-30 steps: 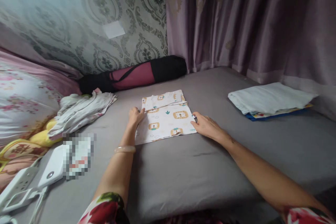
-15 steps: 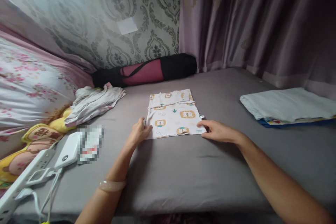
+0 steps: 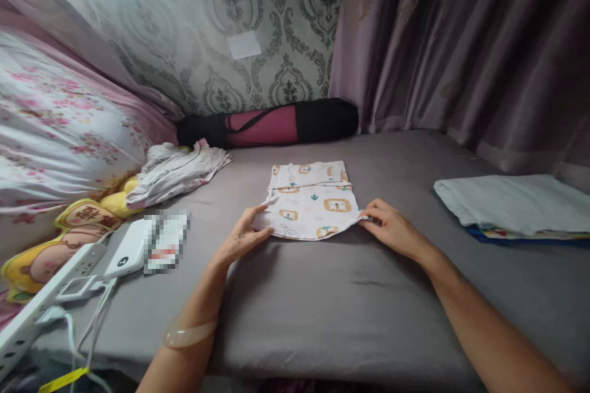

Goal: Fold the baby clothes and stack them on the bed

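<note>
Both arms extended forward. Left hand (image 3: 243,237) pinches the printed cloth (image 3: 306,212) at its near-left corner; right hand (image 3: 391,228), wrist angled inward, pinches near-right. Cloth, part-folded, lies on grey sheet (image 3: 322,307).

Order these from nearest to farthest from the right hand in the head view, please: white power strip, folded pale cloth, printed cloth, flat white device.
1. Printed cloth, pinched at its right edge by the right hand.
2. Folded pale cloth, to the right.
3. Flat white device, on the left side.
4. White power strip, farther left.
</note>
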Available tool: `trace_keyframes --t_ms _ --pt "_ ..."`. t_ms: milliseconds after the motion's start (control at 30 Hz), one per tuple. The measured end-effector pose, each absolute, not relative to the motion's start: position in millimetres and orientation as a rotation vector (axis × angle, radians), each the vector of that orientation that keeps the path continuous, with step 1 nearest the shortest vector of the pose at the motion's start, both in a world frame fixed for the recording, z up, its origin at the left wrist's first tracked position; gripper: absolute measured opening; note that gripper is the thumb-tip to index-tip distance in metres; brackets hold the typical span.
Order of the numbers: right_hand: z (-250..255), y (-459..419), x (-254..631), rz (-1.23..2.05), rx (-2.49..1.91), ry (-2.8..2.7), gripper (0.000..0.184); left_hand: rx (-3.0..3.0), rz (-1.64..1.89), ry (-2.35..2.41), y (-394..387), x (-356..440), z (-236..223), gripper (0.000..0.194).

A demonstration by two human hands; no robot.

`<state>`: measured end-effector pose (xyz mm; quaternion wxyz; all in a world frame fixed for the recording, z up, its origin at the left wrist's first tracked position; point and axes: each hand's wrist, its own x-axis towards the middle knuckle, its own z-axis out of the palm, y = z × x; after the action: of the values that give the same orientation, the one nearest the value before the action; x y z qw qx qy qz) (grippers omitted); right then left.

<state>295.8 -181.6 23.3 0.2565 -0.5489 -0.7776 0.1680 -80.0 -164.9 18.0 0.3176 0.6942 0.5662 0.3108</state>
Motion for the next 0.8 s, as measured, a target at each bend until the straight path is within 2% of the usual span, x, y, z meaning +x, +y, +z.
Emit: trace_keyframes --t_ms 167,300,433,800 --pt "21 -179 296 0.526 -1.292 -2.044 0.023 2.060 0.683 1.341 -168 -90 16 0.073" --pt "21 -178 295 0.643 -1.392 -1.946 0.029 2.231 0.762 1.497 -159 -96 -3 0.067" --pt "21 -176 299 0.626 -1.478 -1.888 0.032 2.401 0.796 1.525 -151 -99 -14 0.058" --pt "46 -183 319 0.683 -1.442 -2.162 0.038 2.661 0.456 1.099 -164 -120 14 0.051"
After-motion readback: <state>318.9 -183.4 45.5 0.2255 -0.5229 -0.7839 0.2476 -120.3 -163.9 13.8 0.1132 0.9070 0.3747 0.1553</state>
